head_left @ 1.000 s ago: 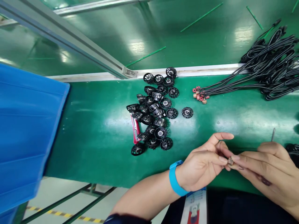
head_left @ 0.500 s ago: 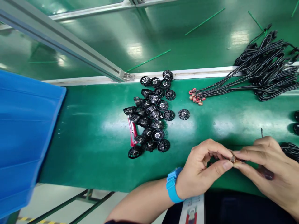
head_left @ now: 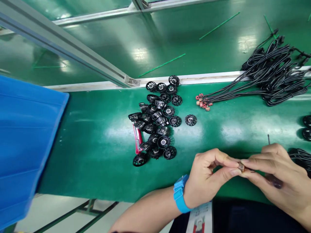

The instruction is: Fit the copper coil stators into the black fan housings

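Note:
A small copper-wound motor stator (head_left: 241, 166) is pinched between the fingertips of both hands near the front edge of the table. My left hand (head_left: 209, 181), with a blue wrist strap (head_left: 180, 194), grips it from the left between thumb and forefinger. From the other side my right hand (head_left: 279, 174) pinches it too. Tucked in my right palm is a screwdriver (head_left: 277, 182); its dark handle shows under the fingers and its thin shaft sticks up behind the hand. A thin dark lead shows beside the stator at the right fingertips.
Several black wheel-shaped housings (head_left: 163, 141) lie piled left of my hands, around a red utility knife (head_left: 137, 139). Bundled black cables (head_left: 274, 71) with copper stators (head_left: 202, 103) on their ends lie at the back right. A blue bin (head_left: 29, 142) stands at the left; a metal post (head_left: 80, 48) rises behind.
Both hands stay on the stator, which has turned slightly between the fingertips. The camera view has shifted a little; the housings and cables lie as before.

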Tool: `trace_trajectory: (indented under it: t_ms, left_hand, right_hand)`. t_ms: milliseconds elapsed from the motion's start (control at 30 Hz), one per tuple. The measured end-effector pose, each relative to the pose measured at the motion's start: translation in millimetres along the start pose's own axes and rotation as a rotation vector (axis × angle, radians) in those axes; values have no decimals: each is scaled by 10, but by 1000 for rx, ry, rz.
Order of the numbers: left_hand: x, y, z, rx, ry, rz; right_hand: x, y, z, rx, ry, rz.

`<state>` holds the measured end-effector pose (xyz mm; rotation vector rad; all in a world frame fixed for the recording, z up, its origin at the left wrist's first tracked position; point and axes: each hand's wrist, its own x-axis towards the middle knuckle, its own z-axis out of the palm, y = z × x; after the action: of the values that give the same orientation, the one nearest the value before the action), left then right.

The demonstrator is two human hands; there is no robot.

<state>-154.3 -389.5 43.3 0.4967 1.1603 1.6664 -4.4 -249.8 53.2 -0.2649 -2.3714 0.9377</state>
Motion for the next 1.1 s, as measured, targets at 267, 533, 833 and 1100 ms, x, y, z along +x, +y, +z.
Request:
trace_trajectory:
  t_ms: [267, 533, 833, 1100]
  left_hand:
    - [64, 56, -62, 236, -74, 119]
    - [96, 35, -36, 25, -78, -3]
    - [96, 1, -10, -219, -65, -86]
    - [81, -38, -38, -161, -54, 0]
  right_hand:
    - [58, 43, -18, 105, -28, 79]
    - [66, 52, -17, 91, -48, 91]
    - [91, 22, -48, 139, -68, 154]
    - [98, -24, -53, 54, -49, 152]
